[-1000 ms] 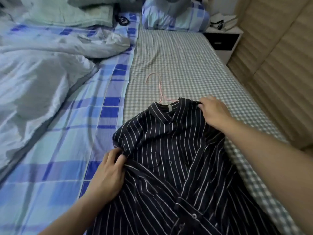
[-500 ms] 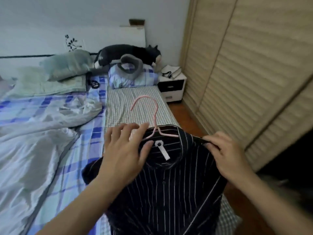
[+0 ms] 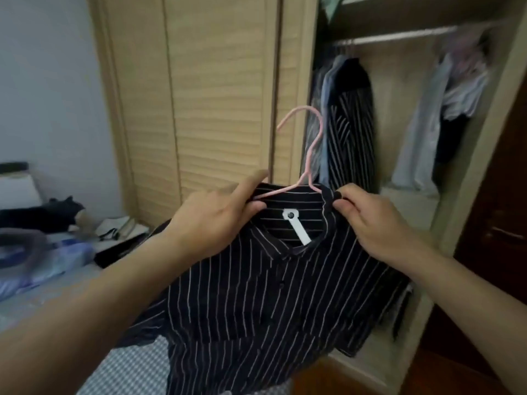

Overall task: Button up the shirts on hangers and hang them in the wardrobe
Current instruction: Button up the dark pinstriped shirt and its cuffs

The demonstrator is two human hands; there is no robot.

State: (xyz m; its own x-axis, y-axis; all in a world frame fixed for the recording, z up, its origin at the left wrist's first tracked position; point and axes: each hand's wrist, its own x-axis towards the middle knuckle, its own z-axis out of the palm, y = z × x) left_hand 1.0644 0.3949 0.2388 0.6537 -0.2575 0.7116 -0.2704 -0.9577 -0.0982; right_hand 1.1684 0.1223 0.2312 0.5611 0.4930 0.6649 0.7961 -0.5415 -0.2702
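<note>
**Mia:** Where is the shirt (image 3: 256, 295) right now?

**Ben:** It is up in the air, near us, in front of the open wardrobe (image 3: 484, 143). It sits on a thin pink hanger (image 3: 310, 155). The hook points up and curls over to the left.

**Mia:** Who is holding it?

**Ben:** Both hands. The left hand (image 3: 211, 220) pinches the left end of the collar and the hanger arm with its thumb and a bent finger, and one finger sticks out straight. The right hand (image 3: 379, 220) pinches the right end of the collar, with fingers curled tight.

**Mia:** Where does it need to go?

**Ben:** To the rail (image 3: 399, 38). It is far away, up and to the right of the hook. The rail runs left to right. The hanger's arms run left to right too, so I think it must be lifted high and turned so the hook can drop over the rail. The right hand is nearer to the wardrobe.

**Mia:** What does the shirt look like?

**Ben:** Dark, soft cloth with thin white stripes going down. It hangs floppy and wrinkly. There is a white tag (image 3: 296, 226) inside the collar. Small buttons run down the front, and the front looks closed, but it is too blurry to be sure.

**Mia:** What else is in there?

**Ben:** Another striped shirt (image 3: 350, 132) hangs on the left, and pale clothes (image 3: 462, 81) hang on the right. There is a gap between them. The wooden door (image 3: 216, 109) has little ridges.
</note>
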